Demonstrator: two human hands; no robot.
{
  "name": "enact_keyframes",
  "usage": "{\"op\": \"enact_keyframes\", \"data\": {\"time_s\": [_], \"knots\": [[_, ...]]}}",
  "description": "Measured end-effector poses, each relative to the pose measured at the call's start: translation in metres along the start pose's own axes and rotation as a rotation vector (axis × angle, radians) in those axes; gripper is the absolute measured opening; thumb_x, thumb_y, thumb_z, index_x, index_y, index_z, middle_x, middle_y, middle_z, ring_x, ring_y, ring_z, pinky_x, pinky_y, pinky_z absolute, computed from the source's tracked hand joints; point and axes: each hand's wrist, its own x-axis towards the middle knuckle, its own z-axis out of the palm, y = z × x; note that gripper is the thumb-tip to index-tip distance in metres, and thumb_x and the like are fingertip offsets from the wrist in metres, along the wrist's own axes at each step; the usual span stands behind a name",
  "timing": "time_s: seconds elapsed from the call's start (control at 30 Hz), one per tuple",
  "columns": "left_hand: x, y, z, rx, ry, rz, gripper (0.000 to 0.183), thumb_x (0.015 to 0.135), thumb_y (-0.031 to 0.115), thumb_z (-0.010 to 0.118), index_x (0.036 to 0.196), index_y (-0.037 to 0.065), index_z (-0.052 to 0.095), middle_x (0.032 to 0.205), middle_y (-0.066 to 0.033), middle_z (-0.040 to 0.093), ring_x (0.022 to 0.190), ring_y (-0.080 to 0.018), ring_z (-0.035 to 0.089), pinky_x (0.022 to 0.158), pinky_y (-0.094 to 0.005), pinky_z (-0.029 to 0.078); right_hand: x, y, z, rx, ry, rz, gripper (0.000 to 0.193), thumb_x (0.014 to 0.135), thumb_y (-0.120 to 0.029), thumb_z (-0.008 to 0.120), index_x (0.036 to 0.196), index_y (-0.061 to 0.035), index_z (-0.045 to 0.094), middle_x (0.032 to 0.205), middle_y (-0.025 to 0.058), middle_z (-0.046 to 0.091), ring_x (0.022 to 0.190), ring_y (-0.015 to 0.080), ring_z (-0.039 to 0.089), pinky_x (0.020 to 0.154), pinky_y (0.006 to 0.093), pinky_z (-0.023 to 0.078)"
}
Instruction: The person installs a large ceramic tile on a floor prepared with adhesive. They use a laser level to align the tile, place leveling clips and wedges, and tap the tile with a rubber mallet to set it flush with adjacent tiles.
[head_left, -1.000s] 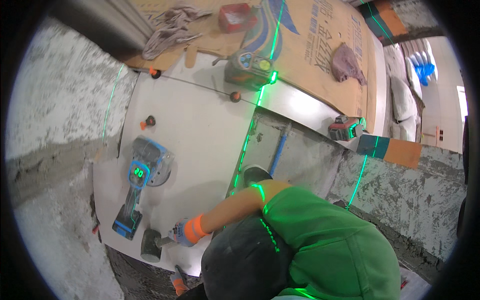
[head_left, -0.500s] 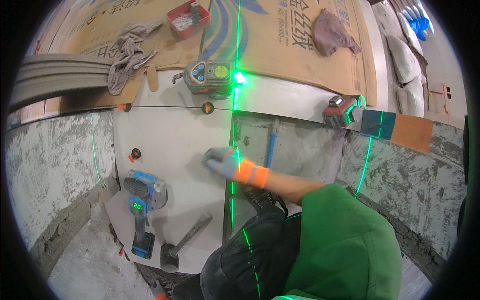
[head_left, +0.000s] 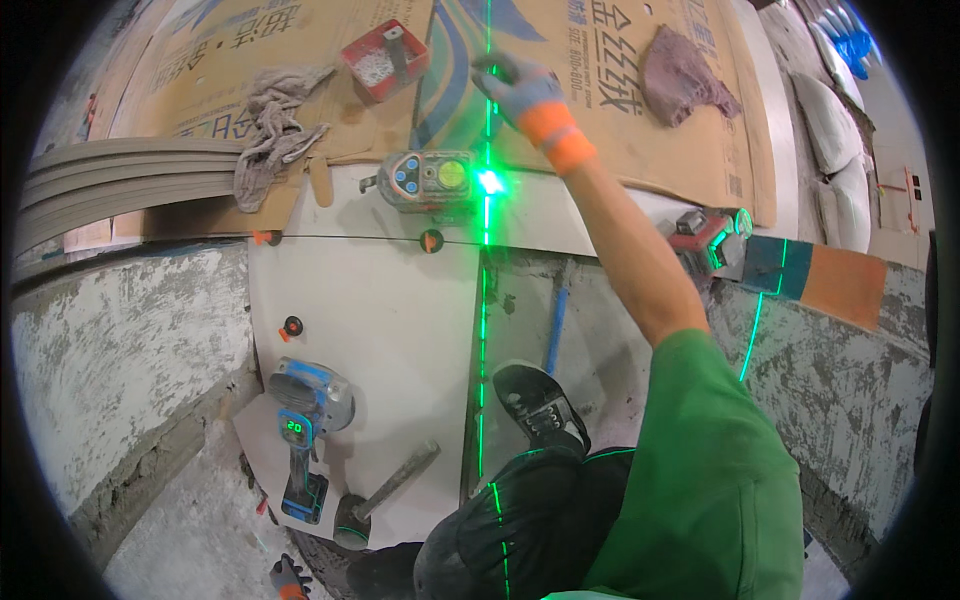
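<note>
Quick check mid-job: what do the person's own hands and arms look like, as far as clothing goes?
The right hand wears a grey glove with darker fingertips and a bright orange cuff striped with grey. A short green sleeve covers the upper right arm. The left hand wears a dark-looking glove, orange at the wrist; its sleeve is out of view.

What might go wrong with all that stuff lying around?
The right hand reaches over the cardboard, and that arm passes very close to the red light box in this view, so a bump might tip it. The hammer lies near the tile's lower edge and could get knocked off.
</note>
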Motion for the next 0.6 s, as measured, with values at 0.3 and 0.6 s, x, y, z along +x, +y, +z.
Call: {"op": "enact_keyframes", "data": {"time_s": [0.3, 0.6], "knots": [[-0.063, -0.025, 0.034, -0.123, -0.041, 0.042, 0.029, 0.083, 0.022, 0.059, 0.094, -0.004, 0.055, 0.073, -0.0193, 0.061, 0.044, -0.0272, 0.059, 0.03, -0.041, 0.044, 0.154, -0.009, 0.098, -0.824, -0.358, -0.445, 0.041, 0.07, -0.033, 0.061, 0.107, -0.0169, 0.06, 0.108, 0.0091, 0.06, 0.098, 0.0287, 0.055, 0.083, 0.0408, 0.043], [-0.048, -0.075, 0.049, 0.179, 0.021, 0.05, 0.039, 0.074, 0.032, 0.063, 0.094, -0.002, 0.064, 0.089, -0.0184, 0.065, 0.091, -0.0321, 0.061, 0.083, -0.0368, 0.045, 0.178, 0.019, 0.117, -0.444, -0.51, -0.253, 0.034, 0.07, -0.025, 0.057, 0.098, -0.006, 0.06, 0.092, 0.0179, 0.063, 0.083, 0.0327, 0.062, 0.07, 0.0396, 0.048]]}}
